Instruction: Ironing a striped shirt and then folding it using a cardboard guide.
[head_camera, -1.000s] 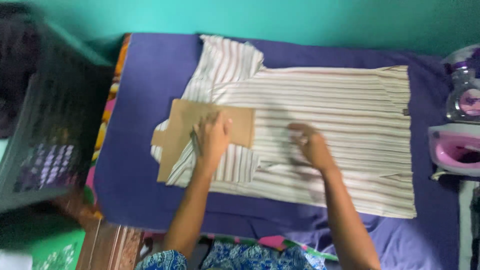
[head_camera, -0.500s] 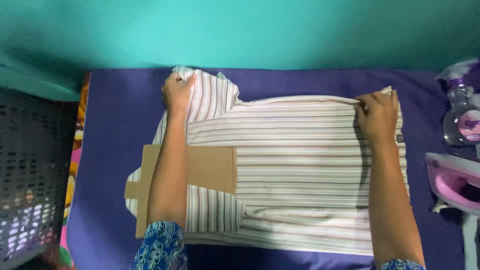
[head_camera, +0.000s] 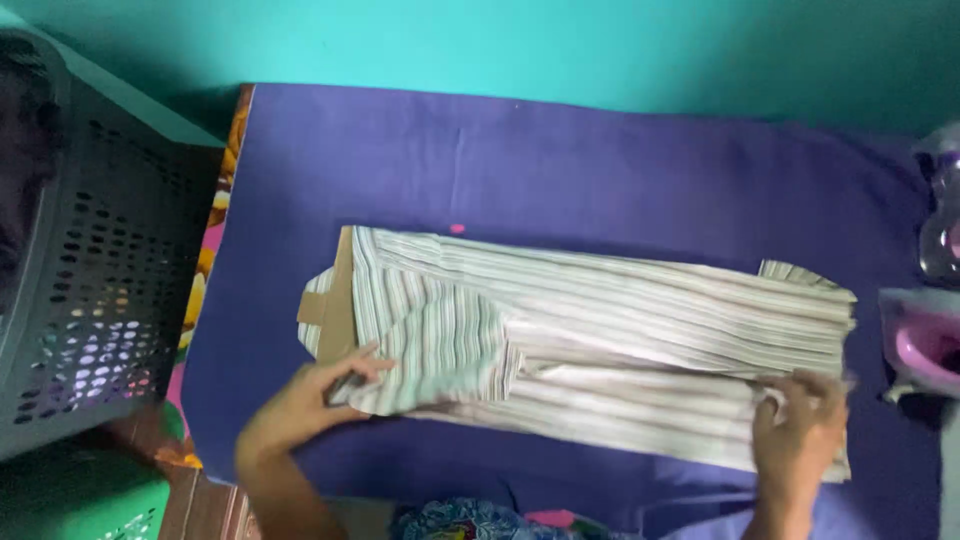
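Observation:
A white shirt with thin dark stripes (head_camera: 620, 340) lies folded lengthwise into a long band on a purple cloth (head_camera: 520, 170). A brown cardboard piece (head_camera: 335, 305) sticks out from under its left end. My left hand (head_camera: 315, 395) pinches the shirt's near left corner, beside the cardboard. At the near right edge, my right hand (head_camera: 800, 425) grips the folded fabric. The far side of the shirt now lies folded over toward me.
A grey perforated laundry basket (head_camera: 90, 290) stands at the left, with a green basket (head_camera: 80, 500) below it. A pink and white iron (head_camera: 925, 345) and a clear spray bottle (head_camera: 940, 230) sit at the right edge. A teal wall runs along the back.
Both hands held the shirt's far edge half a second ago. They have pulled it toward me, folding the shirt over the cardboard into a narrow band.

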